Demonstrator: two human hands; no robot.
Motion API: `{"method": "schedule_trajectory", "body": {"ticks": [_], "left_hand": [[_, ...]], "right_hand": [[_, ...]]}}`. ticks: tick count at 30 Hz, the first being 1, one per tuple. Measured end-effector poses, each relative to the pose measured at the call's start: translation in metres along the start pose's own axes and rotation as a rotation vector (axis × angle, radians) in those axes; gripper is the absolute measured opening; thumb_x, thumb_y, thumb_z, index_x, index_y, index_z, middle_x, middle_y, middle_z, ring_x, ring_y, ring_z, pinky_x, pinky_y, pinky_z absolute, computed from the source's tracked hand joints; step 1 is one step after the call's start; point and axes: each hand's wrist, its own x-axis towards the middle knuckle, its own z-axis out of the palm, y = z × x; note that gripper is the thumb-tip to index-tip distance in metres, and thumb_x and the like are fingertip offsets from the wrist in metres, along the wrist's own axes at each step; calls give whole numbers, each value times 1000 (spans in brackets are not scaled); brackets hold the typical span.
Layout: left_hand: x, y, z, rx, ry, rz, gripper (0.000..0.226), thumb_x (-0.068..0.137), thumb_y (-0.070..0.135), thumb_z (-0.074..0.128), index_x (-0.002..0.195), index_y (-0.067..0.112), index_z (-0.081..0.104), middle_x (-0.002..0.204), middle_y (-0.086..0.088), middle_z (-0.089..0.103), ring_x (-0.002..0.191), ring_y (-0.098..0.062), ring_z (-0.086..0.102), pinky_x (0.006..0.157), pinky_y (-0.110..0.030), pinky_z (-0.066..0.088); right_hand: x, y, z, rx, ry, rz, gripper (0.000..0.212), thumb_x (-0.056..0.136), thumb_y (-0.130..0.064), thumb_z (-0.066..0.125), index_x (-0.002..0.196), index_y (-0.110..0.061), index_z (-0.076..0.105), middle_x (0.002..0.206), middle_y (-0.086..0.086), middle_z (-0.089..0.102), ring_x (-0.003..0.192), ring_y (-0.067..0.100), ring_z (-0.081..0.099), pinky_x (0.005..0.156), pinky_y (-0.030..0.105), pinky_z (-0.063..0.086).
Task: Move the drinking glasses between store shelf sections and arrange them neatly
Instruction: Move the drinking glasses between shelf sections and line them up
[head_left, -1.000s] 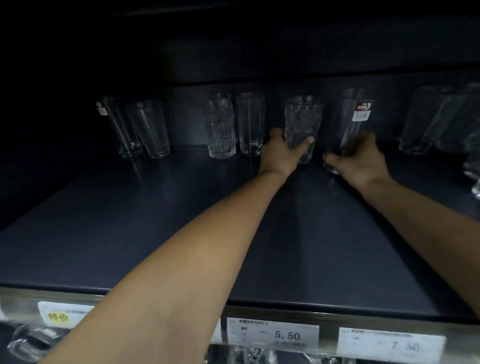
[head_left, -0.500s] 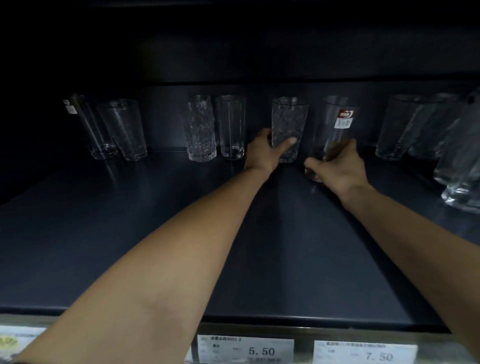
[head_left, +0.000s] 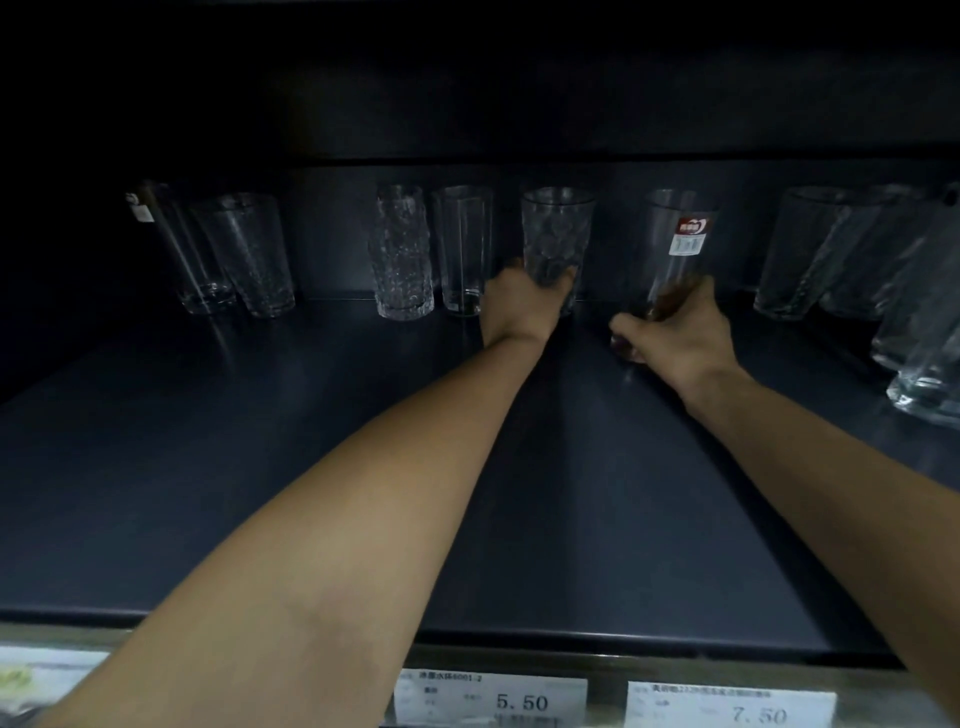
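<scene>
On the dark shelf (head_left: 260, 441) a row of clear drinking glasses stands along the back wall. My left hand (head_left: 522, 306) grips the base of a patterned glass (head_left: 557, 234) near the middle of the row. My right hand (head_left: 675, 332) grips the lower part of a plain glass with a red label (head_left: 678, 244), which tilts slightly. Left of my left hand stand a smooth straight glass (head_left: 464, 249) and a textured glass (head_left: 401, 252).
Two more glasses (head_left: 234, 254) stand at the far left of the row. Several glasses (head_left: 810, 254) crowd the right end, with a large one (head_left: 930, 332) nearer the front. Price tags (head_left: 491, 699) reading 5.50 and 7.50 line the shelf's front edge.
Both hands have stayed on the same two glasses. The patterned glass has moved a little closer to the back wall, and the view has shifted slightly.
</scene>
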Motion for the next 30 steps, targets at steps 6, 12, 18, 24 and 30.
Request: {"method": "schedule_trajectory", "body": {"ticks": [6,12,18,24,30], "left_hand": [[-11,8,-4,115,44,-9,48,86,53,67,100,8,70,102,-13,73,96,-30,68,70,-29,51],[-19,14,-7,144,99,-34,43,90,46,65,101,5,70,105,-15,72,101,-32,67,68,-27,40],[-18,12,-7,149,147,-41,44,87,47,66,104,7,67,103,-13,72,99,-31,68,70,-30,46],[-16,10,-6,142,152,-54,46,86,46,67,108,6,64,107,-15,71,103,-34,66,78,-35,51],[-16,10,-4,167,148,-87,50,87,48,64,112,5,61,109,-15,69,104,-33,65,79,-37,54]], "right_hand": [[1,1,0,19,9,-2,57,60,-29,81,103,-25,44,96,-1,62,89,20,70,80,42,61],[0,0,-1,1,14,-18,55,69,-25,81,110,-22,44,93,-6,58,89,14,65,84,36,59],[1,1,-1,0,5,-25,58,70,-25,81,114,-21,43,95,-7,58,93,14,64,87,35,58],[3,3,-1,49,-24,2,63,61,-28,81,112,-21,46,98,0,60,93,20,68,82,41,60],[2,3,-2,16,-14,-25,58,70,-24,80,115,-19,45,95,-3,59,93,15,64,86,36,58]]}}
